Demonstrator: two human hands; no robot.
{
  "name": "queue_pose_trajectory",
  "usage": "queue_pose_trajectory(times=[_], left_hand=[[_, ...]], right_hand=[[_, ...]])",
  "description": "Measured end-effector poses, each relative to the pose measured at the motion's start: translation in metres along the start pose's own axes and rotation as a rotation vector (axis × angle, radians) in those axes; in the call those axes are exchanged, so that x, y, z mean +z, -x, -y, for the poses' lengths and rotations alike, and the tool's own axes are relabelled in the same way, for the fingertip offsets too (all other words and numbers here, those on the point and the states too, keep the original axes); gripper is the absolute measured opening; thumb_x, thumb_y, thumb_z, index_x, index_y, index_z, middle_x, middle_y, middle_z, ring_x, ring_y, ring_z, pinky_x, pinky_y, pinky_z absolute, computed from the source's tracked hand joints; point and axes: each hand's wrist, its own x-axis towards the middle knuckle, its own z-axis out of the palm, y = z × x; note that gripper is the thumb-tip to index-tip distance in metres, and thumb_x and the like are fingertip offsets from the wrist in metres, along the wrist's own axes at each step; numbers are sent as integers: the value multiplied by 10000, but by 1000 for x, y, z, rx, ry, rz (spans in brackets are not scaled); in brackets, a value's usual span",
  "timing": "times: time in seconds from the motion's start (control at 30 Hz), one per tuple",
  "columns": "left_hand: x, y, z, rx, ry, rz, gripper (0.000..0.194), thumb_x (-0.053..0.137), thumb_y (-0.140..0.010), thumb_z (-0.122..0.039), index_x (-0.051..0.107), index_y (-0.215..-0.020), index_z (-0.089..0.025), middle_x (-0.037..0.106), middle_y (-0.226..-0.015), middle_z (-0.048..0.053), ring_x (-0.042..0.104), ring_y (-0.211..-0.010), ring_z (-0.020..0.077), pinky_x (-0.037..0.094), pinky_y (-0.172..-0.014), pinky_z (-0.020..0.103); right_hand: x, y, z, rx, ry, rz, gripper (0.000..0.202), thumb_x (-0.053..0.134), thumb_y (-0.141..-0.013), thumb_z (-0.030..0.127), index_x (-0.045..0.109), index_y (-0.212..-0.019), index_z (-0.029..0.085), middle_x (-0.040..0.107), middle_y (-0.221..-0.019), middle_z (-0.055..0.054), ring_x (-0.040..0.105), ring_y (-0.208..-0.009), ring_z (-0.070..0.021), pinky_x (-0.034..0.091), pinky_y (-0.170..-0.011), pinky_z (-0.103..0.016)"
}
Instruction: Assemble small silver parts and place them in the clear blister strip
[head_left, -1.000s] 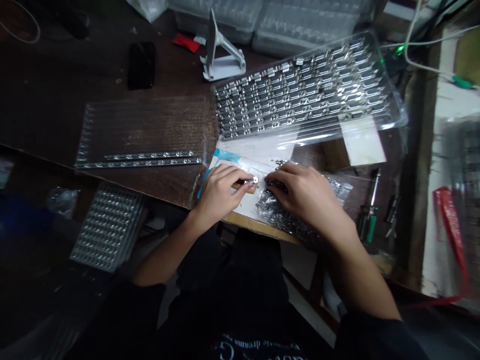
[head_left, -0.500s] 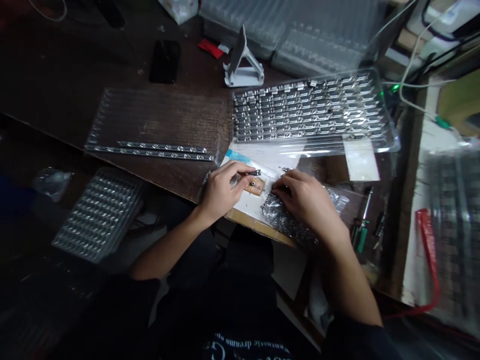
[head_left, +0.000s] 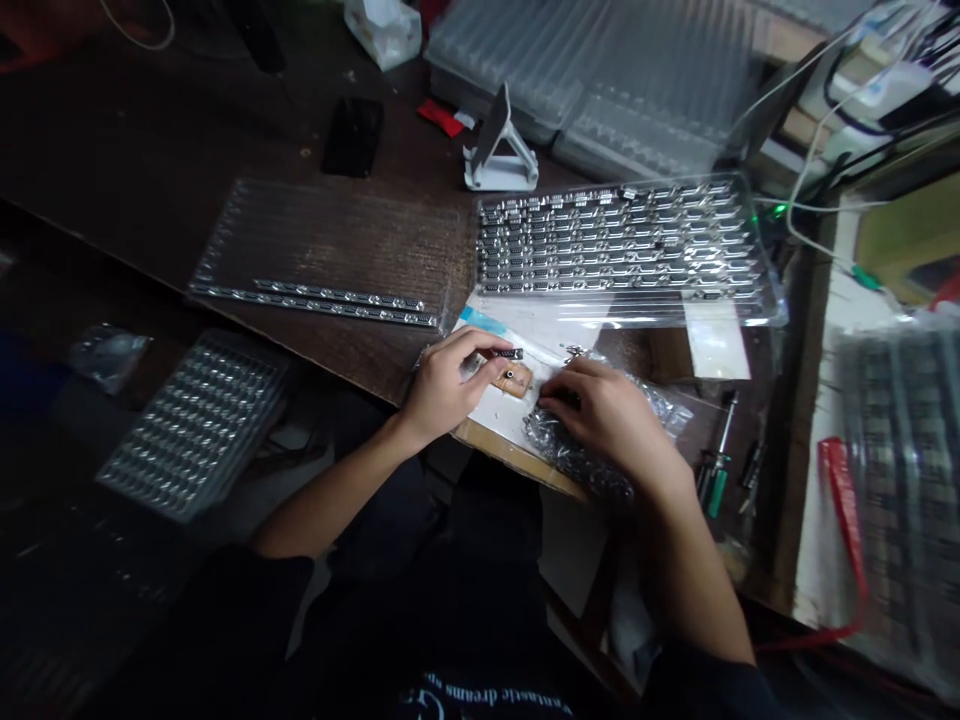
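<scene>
1. A small metal plug is up in the left hand's fingertips, just over a little wood block.
2. The left hand is nearly closed – its thumb and pointing finger pinch the plug at one end, and the other end sticks out toward the right hand.
3. The wood block has a small dark ring on it and lies on a white sheet near the table's front edge.
4. The right hand is bent, with its fingers close together at a clear bag of small shiny bits. I cannot tell if it holds one.
5. Past the hands, a clear tray on the right has many rows of plugs.
6. The tray on the left has just two rows, both along its near side.
7. A white stand is behind the trays, with a black phone to its left and a red wrapper between them.
8. A screwdriver with a green handle lies to the right of the bag – well apart from the wood block.
</scene>
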Motion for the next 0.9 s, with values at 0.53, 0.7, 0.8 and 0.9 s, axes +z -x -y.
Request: queue_pose_trajectory(times=[0.53, 0.7, 0.8, 0.9], left_hand=[[-78, -47, 45, -118, -388, 131, 91, 646, -908, -269, 704, -915, -198, 769, -942, 35, 721, -890, 198, 534, -876, 346], [-95, -48, 51, -53, -574, 150, 94, 655, -892, -292, 717, -843, -242, 761, -1050, 26, 656, -1058, 259, 451, -1016, 451], [-101, -49, 51, -51, -605, 165, 79, 648, -881, -274, 713, -848, -245, 754, -1080, 27, 651, -1067, 266, 435, -1025, 463], [-100, -54, 46, -35, -574, 176, 78, 623, -877, -248, 697, -854, -239, 756, -1063, 31, 664, -1035, 255, 452, -1000, 441]], right_hand=[[9, -6, 11, -79, -376, -291, 173, 557, -976, 231, 720, -965, 173, 758, -910, -80, 709, -804, -196, 524, -742, -298], [19, -14, 17, -120, -396, -258, 237, 518, -975, 178, 750, -1029, 175, 761, -1006, -97, 716, -914, -203, 536, -825, -312], [25, -19, 22, -105, -342, -197, 251, 502, -984, 172, 745, -1046, 177, 750, -1018, -102, 706, -908, -208, 533, -821, -317], [27, -19, 27, -97, -174, -175, 245, 501, -997, 188, 736, -1061, 161, 723, -1034, -125, 681, -897, -222, 517, -795, -324]])
